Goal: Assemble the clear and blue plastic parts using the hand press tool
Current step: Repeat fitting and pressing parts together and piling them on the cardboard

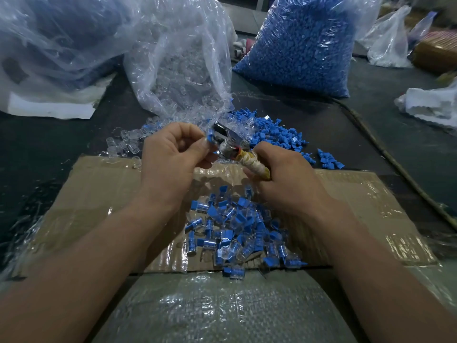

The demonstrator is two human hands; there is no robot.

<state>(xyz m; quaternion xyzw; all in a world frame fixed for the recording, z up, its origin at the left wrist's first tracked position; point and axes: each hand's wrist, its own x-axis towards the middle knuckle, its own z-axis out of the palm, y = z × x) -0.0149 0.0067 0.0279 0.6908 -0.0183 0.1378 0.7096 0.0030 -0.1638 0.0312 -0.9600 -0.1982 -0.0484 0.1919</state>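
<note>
Your left hand [173, 147] pinches a small blue plastic part [209, 139] at the shiny metal hand press tool [226, 142], whose taped handle your right hand [284, 179] grips. A heap of assembled blue-and-clear pieces [237, 231] lies on brown cardboard [99, 184]; many loose blue parts [274, 134] remain on the dark desk [49, 144].

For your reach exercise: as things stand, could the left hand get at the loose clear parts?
Likely yes: the way to the clear parts looks free, but the left hand pinches a blue part.

Both hands [173, 147] [284, 179] hold press tool [227, 144] over assembled parts [235, 229].
</note>
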